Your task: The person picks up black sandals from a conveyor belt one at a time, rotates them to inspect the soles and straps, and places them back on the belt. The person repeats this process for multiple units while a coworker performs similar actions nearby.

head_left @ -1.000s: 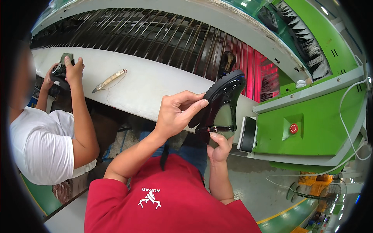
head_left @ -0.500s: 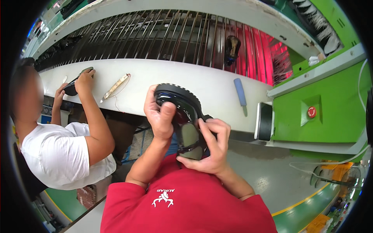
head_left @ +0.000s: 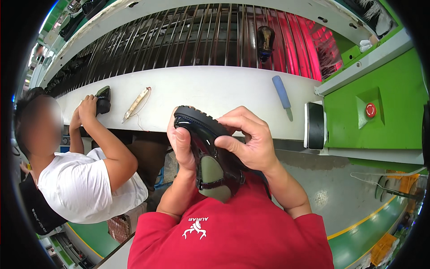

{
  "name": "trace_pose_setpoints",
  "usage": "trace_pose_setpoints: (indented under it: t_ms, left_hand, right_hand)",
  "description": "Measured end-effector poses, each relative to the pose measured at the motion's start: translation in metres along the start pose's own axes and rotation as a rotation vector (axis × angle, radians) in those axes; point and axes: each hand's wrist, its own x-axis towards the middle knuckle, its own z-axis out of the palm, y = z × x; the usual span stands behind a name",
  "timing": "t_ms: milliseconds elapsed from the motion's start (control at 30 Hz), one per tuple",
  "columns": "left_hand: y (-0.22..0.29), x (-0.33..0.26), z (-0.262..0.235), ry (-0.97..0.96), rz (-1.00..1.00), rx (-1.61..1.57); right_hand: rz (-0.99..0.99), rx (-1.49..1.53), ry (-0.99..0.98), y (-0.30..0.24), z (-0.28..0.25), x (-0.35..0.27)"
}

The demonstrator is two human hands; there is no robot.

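Shoe [head_left: 207,154], black and glossy, sits at centre of the head view, held close to the chest above the red shirt [head_left: 233,237], sole side turned left and far, greenish insole facing me.

Left hand [head_left: 181,143] is wrapped around the shoe's left edge, thumb lying along the glossy upper; I log it as grasping the shoe. Right hand [head_left: 248,139] is curled over the shoe's right side, fingers hooked onto the ridged sole rim; also clasping the shoe. Whether the right fingertips press into the opening I cannot tell; the shoe hides them.

Beyond the hands, a white bench [head_left: 210,89] runs left to right. On it: a blue-handled tool [head_left: 282,94] to the right, well apart from the shoe; a pale stick-like tool [head_left: 136,104] to the left. Far behind, a slatted conveyor [head_left: 188,40] carries a dark shoe [head_left: 265,41].

At left, a co-worker in a white shirt [head_left: 85,188] rests a hand [head_left: 86,109] against another black shoe [head_left: 103,98] on the bench. At right, a green machine housing [head_left: 385,112] with a red button [head_left: 370,110].
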Motion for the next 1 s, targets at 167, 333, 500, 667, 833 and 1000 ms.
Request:
trace_pose_setpoints:
  t_ms: [167, 333, 500, 667, 833, 1000]
  left_hand:
    - [0.003, -0.002, 0.016, 0.045, -0.007, 0.013]
    - [0.008, 0.01, 0.019, -0.065, 0.072, 0.126]
    - [0.004, 0.016, 0.02, -0.039, 0.066, 0.089]
    - [0.012, 0.037, 0.005, 0.015, 0.166, 0.057]
    - [0.016, 0.03, 0.034, 0.09, 0.232, -0.062]
    - [0.07, 0.047, 0.024, -0.366, 0.093, 0.23]
  right_hand:
    - [0.038, -0.007, 0.067, 0.002, -0.005, -0.005]
    - [-0.08, -0.308, 0.209, -0.02, 0.002, -0.011]
    - [-0.073, -0.389, 0.121, -0.024, -0.009, -0.01]
    - [-0.421, -0.602, 0.031, -0.021, -0.016, -0.041]
    - [-0.477, -0.742, 0.201, 0.011, 0.0, -0.058]
    - [-0.587, -0.72, 0.112, -0.006, -0.03, -0.057]
